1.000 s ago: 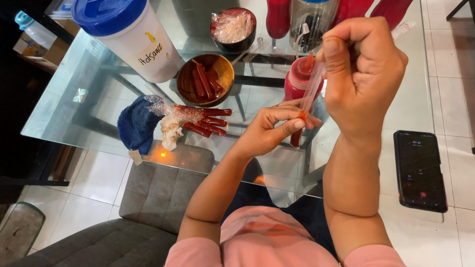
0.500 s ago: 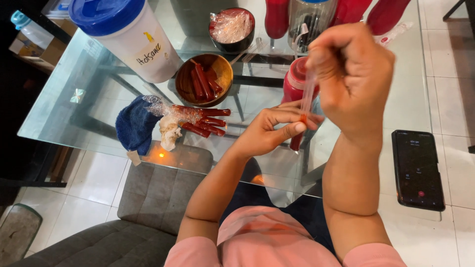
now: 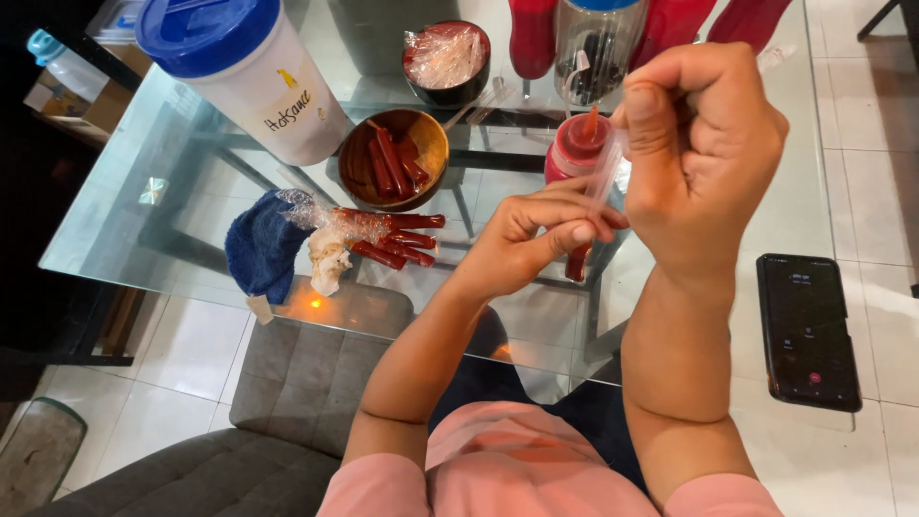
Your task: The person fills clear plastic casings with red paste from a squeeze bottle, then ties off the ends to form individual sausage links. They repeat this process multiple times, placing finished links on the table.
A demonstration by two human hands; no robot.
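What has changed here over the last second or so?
Very little. The right hand has closed a bit tighter into a fist around the top of the thin clear tube. The left hand still pinches the tube lower down, where its red end hangs. The wooden bowl, blue cloth, white jug and phone lie as before.

Colours: jug (image 3: pixel 278 96) white, blue lid (image 3: pixel 206 33). Wooden bowl (image 3: pixel 394 161) brown, red sticks (image 3: pixel 392 158) inside. More red sticks (image 3: pixel 397 239) in clear wrap on worktop (image 3: pixel 144 191), which is clear greenish glass. Cloth (image 3: pixel 260 247) dark blue. Squeeze bottle (image 3: pixel 572 153) red. Small bowl (image 3: pixel 447 62) black. Phone (image 3: pixel 807 330) black, red dot on screen. Shirt (image 3: pixel 517 469) pink. Floor tiles (image 3: pixel 182 354) white, couch (image 3: pixel 287 402) grey.
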